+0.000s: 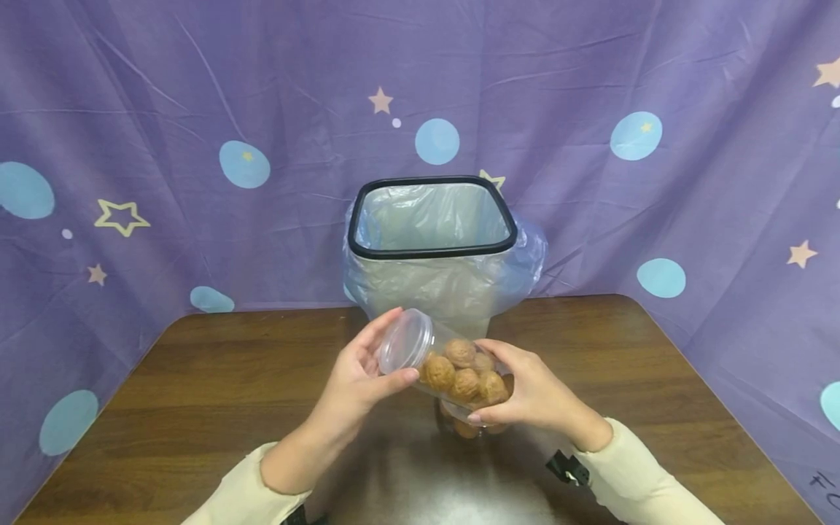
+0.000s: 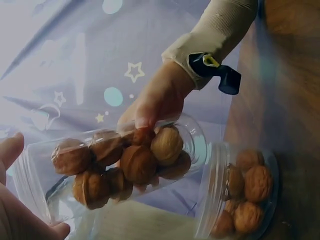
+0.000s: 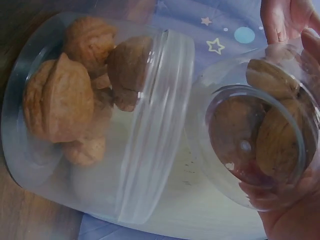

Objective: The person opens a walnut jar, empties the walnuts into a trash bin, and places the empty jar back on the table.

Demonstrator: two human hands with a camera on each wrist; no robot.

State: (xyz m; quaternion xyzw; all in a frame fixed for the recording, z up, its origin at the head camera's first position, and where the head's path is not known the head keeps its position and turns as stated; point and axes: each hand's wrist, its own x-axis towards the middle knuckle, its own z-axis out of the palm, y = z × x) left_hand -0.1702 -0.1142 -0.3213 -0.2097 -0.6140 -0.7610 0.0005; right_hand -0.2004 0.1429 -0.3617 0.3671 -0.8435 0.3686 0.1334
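**Clear jar of walnuts, held in both hands above the counter**

Item 1. Clear plastic jar [image 1: 453, 375], lying tilted on its side in the air, lid end up and toward the person's left. Contents: whole walnuts [image 1: 462, 373] in the shell, gathered toward the base end. In the left wrist view the same jar [image 2: 115, 170] shows the nuts piled along its lower wall.

Item 2. Lid [image 1: 406, 341], clear and round, seated on the jar's mouth.

Item 3. Left hand [image 1: 357, 375], fingers curled round the lid end, thumb along its lower edge, fingertips over its top rim.

Item 4. Right hand [image 1: 528, 390], curled round the base end of the jar, fingers over the top, thumb underneath.

Item 5. Second clear jar [image 1: 469, 426], standing on the counter [image 1: 216, 394] directly below the held one and largely hidden by it in the head view. The wrist views show it [image 3: 95, 115] holding a few walnuts at its bottom.

Item 6. Waste bin [image 1: 433, 248], black-rimmed, lined with a pale translucent bag, standing at the far edge of the counter just behind the hands.

Item 7. Purple backdrop cloth [image 1: 656, 87], printed with stars and blue dots, on all sides.
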